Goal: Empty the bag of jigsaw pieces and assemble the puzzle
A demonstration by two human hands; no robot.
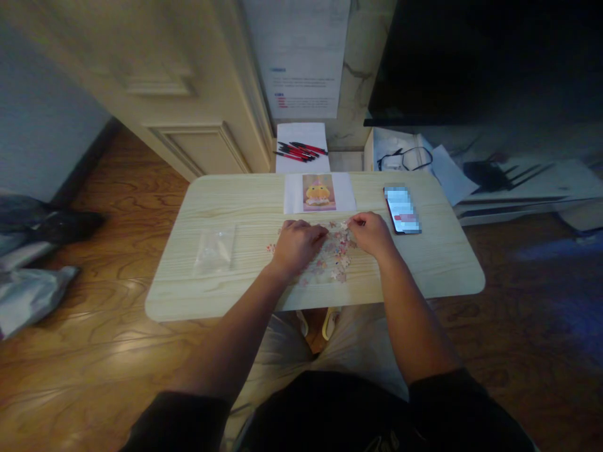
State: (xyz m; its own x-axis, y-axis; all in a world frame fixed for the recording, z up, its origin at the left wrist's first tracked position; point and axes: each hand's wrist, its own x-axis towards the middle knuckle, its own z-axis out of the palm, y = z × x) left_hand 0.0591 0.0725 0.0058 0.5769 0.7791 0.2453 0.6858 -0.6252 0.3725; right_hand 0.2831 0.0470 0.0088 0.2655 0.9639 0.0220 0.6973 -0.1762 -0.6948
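Note:
Several small puzzle pieces (338,251) lie scattered at the middle of a small light wooden table (433,263). My left hand (298,245) rests on the left part of the pile with its fingers curled down onto the pieces. My right hand (371,232) sits at the pile's right edge, its fingertips pinched on a pale piece (345,224). Beyond the pile lies a reference picture (319,192) of a yellow and orange figure on a white sheet.
A phone (402,209) lies to the right of my right hand. An empty clear plastic bag (215,249) lies on the table's left. Red and black pens (298,150) rest on a white surface behind the table. Papers and cables sit at the back right.

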